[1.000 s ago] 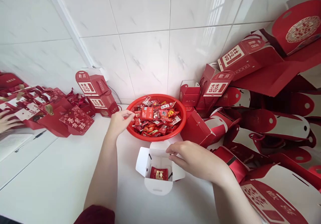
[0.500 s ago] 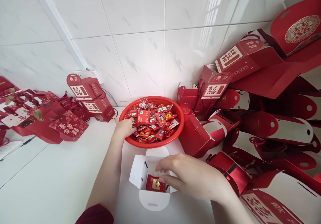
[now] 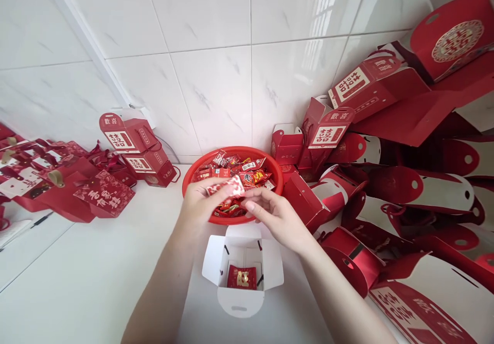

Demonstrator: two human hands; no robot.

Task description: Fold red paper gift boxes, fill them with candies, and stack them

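My left hand (image 3: 198,202) is closed on a red-and-white wrapped candy packet (image 3: 231,185), held above the front part of a red plastic basket (image 3: 187,179). Close to the packet's right end is my right hand (image 3: 278,213), its fingers curved and the thumb apart from them; whether the fingertips touch the wrapper I cannot tell. Many wrapped candies (image 3: 252,166) fill the basket. Below the hands, a white-lined gift box (image 3: 241,300) stands with its flaps spread. Inside it lies a red packet with gold print (image 3: 242,278).
Stacked red gift boxes (image 3: 135,146) stand at the wall on the left, near a group of red bags (image 3: 73,184). A pen (image 3: 41,219) lies at far left. Open red boxes (image 3: 424,195) pile up on the right. Behind is a tiled wall (image 3: 216,97).
My left hand has lifted from the basket's left side and moved right with a candy packet. My right hand has moved up from over the box to beside that packet.
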